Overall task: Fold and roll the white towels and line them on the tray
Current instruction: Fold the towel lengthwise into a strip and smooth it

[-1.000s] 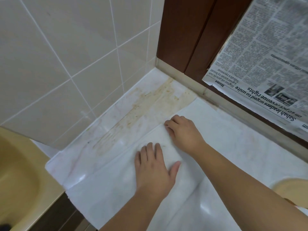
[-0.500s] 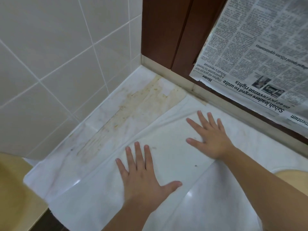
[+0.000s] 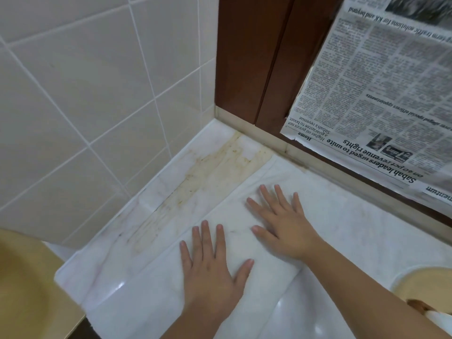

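Observation:
A white towel (image 3: 151, 287) lies flat as a long folded strip on the marble counter (image 3: 200, 172), running from the near left edge toward the back corner. My left hand (image 3: 210, 270) lies flat on it, fingers straight and spread, palm down. My right hand (image 3: 281, 221) presses flat on the strip a little farther along, fingers straight and spread too. Neither hand holds anything. No tray shows in this view.
Beige wall tiles (image 3: 97, 94) rise on the left. A dark wooden frame (image 3: 252, 57) and taped newspaper (image 3: 381, 89) stand behind. Brown stains mark the counter by the wall. A yellow basin (image 3: 27, 285) sits at lower left, another yellow basin's rim (image 3: 425, 282) at lower right.
A second ago both hands sat close together, the right one curled at the towel's edge. Both then flattened with spread fingers and smoothed the strip; the right hand has slid back toward the left.

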Available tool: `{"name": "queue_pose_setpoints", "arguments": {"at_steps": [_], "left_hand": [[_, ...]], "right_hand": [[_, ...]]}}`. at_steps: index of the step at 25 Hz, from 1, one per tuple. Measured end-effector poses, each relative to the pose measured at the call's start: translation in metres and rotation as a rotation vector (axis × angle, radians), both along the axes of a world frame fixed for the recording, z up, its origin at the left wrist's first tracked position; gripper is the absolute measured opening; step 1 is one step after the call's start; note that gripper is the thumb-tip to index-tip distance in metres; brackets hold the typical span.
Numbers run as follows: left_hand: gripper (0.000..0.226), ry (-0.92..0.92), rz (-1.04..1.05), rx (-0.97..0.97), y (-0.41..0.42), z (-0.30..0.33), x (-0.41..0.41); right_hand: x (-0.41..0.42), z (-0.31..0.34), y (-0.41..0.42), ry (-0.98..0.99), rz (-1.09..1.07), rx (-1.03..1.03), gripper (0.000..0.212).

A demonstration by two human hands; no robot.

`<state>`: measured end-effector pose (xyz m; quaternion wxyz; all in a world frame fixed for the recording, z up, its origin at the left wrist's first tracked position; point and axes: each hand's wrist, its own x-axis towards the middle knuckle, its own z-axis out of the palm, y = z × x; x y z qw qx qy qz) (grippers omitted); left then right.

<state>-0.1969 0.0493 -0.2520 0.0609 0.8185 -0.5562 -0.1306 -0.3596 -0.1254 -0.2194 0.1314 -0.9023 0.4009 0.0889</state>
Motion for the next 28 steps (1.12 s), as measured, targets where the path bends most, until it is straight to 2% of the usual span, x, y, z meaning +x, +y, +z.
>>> {"name": "queue_pose_setpoints", "arguments": {"at_steps": [2,5,8,11,15,18,21,23,25,28], "left_hand": [[0.082,-0.002,-0.004,0.005,0.0,-0.003,0.006],[0.063,0.034,0.037,-0.024,-0.005,0.003,0.013],[0.059,0.105,0.07,-0.057,-0.005,0.01,0.026],[0.065,0.07,0.042,-0.046,-0.001,0.003,0.031],[0.071,0.123,0.065,-0.025,-0.001,0.004,0.03],[0.073,0.125,0.09,-0.007,-0.004,0.017,0.034],[0.064,0.033,0.189,0.007,-0.011,0.038,0.04],[0.052,0.064,0.199,0.044,-0.016,0.042,0.042],[0.039,0.144,0.24,0.07,-0.02,0.044,0.047],[0.018,0.169,0.224,-0.006,-0.022,0.048,0.055]], "right_hand": [[0.012,-0.004,0.012,0.035,0.083,0.013,0.063],[0.013,-0.005,0.004,0.024,0.059,0.023,0.053],[0.016,-0.004,-0.005,0.019,0.042,0.026,0.048],[0.027,-0.002,-0.017,0.063,0.022,0.083,0.064],[0.043,0.007,-0.038,0.215,0.018,0.175,0.092],[0.047,0.011,-0.045,0.235,0.033,0.194,0.099],[0.048,0.013,-0.047,0.216,0.042,0.214,0.099],[0.05,0.017,-0.049,0.194,0.032,0.208,0.093],[0.056,0.019,-0.053,0.146,0.046,0.126,0.073],[0.066,0.024,-0.057,0.041,0.145,0.018,0.055]]}}
